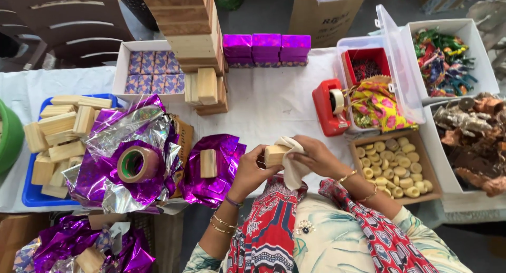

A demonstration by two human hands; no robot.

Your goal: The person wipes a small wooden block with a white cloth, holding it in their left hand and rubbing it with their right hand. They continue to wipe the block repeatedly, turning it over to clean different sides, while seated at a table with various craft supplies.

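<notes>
Left hand (246, 173) grips a wood block (275, 155), steadying it. Right hand (316, 156) presses a cloth (293, 165) onto the block, right of the foil sheet (213, 170), as if wiping it.

bright, even daylight, soft from above; shadows faint. glare patches on crinkled purple foil (132, 146) and clear plastic lid (400, 67). centre sharp; slight wide-angle bowing at edges, top wooden stack (184, 15) looms, mildly soft.

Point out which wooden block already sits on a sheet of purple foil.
The single wooden block lying on the purple foil sheet, left of the left hand. Others fill the blue tray, stand stacked, or sit in hand.
</notes>
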